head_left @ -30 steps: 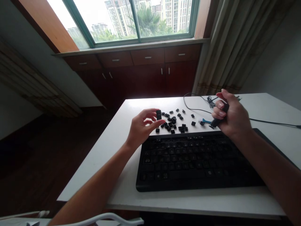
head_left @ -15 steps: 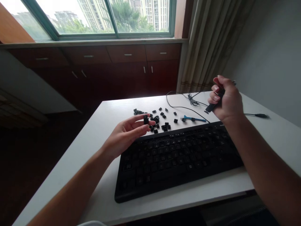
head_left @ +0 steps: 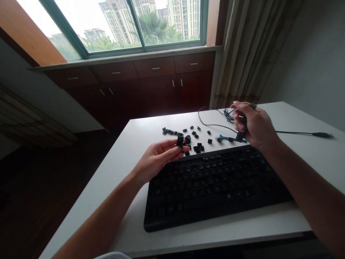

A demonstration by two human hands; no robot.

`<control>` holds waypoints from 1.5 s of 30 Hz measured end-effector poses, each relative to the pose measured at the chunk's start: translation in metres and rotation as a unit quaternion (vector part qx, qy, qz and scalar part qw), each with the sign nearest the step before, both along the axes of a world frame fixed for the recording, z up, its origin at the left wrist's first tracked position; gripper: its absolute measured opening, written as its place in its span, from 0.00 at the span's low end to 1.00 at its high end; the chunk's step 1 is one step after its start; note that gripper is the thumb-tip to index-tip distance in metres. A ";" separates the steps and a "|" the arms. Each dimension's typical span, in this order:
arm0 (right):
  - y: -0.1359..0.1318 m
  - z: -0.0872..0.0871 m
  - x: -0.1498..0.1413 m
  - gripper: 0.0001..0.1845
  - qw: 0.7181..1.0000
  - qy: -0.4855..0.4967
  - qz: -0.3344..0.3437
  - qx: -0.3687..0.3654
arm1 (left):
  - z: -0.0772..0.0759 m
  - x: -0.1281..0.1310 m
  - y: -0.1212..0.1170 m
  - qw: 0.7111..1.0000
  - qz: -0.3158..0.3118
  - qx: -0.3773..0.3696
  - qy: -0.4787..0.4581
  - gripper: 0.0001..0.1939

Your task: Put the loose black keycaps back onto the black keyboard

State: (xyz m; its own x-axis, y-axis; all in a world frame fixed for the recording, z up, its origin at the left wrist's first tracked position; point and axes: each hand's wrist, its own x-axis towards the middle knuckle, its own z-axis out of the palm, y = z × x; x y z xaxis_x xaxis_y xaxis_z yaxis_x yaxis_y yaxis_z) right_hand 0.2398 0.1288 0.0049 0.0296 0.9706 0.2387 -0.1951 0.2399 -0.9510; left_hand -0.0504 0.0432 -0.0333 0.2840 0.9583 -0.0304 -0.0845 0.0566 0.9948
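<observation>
Between the thumb and fingers of my left hand (head_left: pixel 159 157), a black keycap (head_left: pixel 180 141) is pinched upright, above the keyboard's far left edge. My right hand (head_left: pixel 256 124) is wrapped around a slim black tool (head_left: pixel 240 135) whose flat end points down; its exact kind is unclear. That end hangs over the keyboard's back edge, in front of part of a blue brush (head_left: pixel 225 137). The black keyboard (head_left: pixel 205 187) lies below both hands, with some key spots looking bare. Several loose black keycaps (head_left: pixel 198 148) are scattered behind it.
The white table (head_left: pixel 115 180) carries everything. A thin black cable (head_left: pixel 212 125) loops behind the keyboard, and a cable plug (head_left: pixel 322 135) lies at the right. Beyond the table stand dark red cabinets (head_left: pixel 153 90) under a window.
My right hand has come down and left, and the tool's end now points more steeply downward. The keycap in my left hand shows a flatter face. The view has shifted left.
</observation>
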 end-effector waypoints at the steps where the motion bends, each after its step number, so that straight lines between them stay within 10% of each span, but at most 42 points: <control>1: -0.005 -0.001 -0.003 0.09 0.998 -0.062 0.009 0.025 | -0.001 0.001 0.000 0.999 0.019 0.030 0.031 0.17; 4: -0.024 -0.004 -0.018 0.14 0.949 -0.281 0.043 0.133 | -0.004 0.005 -0.003 0.974 0.093 0.149 0.145 0.16; 7: -0.046 -0.011 -0.036 0.13 0.887 -0.386 0.069 0.243 | -0.007 0.009 -0.006 0.890 0.158 0.320 0.283 0.14; 10: -0.060 -0.022 -0.052 0.17 0.868 -0.418 0.093 0.250 | -0.005 0.011 -0.010 0.787 0.159 0.472 0.365 0.17; 14: -0.067 -0.034 -0.059 0.17 0.862 -0.431 0.119 0.238 | 0.000 0.013 -0.015 0.733 0.131 0.549 0.379 0.21; 39: -0.077 -0.036 -0.062 0.20 0.863 -0.421 0.140 0.240 | -0.003 0.016 -0.018 0.732 0.091 0.557 0.381 0.15; 45: -0.061 -0.012 -0.038 0.19 0.842 -0.458 0.123 0.257 | 0.002 0.017 -0.014 0.714 0.105 0.565 0.400 0.16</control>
